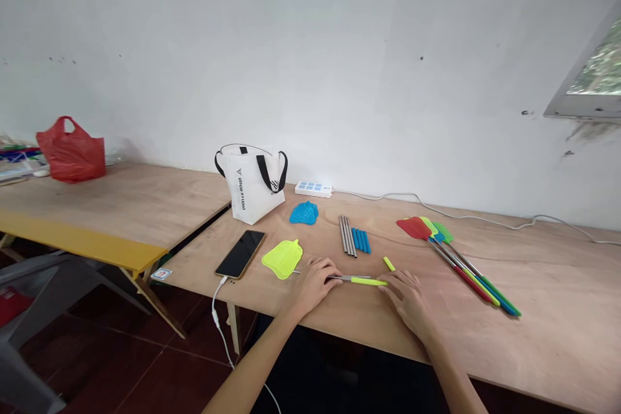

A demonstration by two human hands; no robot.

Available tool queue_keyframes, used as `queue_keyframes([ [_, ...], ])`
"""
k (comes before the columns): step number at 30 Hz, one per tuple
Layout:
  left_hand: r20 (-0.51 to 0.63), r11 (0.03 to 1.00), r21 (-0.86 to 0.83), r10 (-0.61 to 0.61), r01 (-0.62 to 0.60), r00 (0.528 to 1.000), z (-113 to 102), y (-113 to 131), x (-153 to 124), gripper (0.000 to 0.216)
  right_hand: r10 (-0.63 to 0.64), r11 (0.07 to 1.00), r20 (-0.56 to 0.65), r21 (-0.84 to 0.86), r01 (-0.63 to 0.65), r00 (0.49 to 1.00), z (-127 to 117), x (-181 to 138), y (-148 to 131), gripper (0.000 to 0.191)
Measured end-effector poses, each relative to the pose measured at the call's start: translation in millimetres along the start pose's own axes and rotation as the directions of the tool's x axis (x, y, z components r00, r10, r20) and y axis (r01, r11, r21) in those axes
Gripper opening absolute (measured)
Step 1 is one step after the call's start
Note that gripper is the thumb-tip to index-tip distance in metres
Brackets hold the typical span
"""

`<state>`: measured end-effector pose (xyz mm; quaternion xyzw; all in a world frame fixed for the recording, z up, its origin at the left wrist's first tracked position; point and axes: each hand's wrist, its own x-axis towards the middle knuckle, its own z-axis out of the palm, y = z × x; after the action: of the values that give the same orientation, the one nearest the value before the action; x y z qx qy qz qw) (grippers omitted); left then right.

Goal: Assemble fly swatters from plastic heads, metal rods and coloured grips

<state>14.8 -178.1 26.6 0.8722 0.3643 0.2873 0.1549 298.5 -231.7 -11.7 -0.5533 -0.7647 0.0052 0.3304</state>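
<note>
My left hand (314,281) is closed around the metal rod (342,278) of a fly swatter lying on the plywood table (533,310). The swatter's yellow mesh head (282,258) rests just left of that hand. My right hand (406,294) pinches the yellow grip sleeve (369,281) at the rod's other end. A loose short yellow sleeve (389,264) lies just above my right hand. Farther back sit several bare metal rods (346,235), blue sleeves (361,240) and a blue mesh head (304,213).
Finished swatters (456,259) in red, yellow, green and blue lie at the right. A black phone (240,253) on a white cable, a white tote bag (252,184) and a power strip (314,189) sit at the back left. A red plastic bag (71,152) rests on the neighbouring table.
</note>
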Motion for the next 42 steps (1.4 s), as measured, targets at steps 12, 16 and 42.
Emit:
queue_keyframes([
  [12,-0.006,0.992,0.019,0.121,-0.121,0.993,5.5,-0.7,-1.5,0.013,-0.054,0.998,0.051,0.043,0.052,0.997,-3.3,0.8,-10.0,0.03],
  [16,0.021,0.99,0.0,0.141,-0.141,0.99,5.2,-0.8,-2.2,0.014,-0.07,0.995,0.087,0.077,0.063,0.994,-5.0,0.4,-13.3,0.03],
  [42,0.019,0.991,0.124,-0.042,0.039,0.999,-14.4,9.6,-0.4,0.008,-0.022,0.999,-0.021,-0.035,0.021,1.0,-8.7,1.8,-9.4,0.029],
])
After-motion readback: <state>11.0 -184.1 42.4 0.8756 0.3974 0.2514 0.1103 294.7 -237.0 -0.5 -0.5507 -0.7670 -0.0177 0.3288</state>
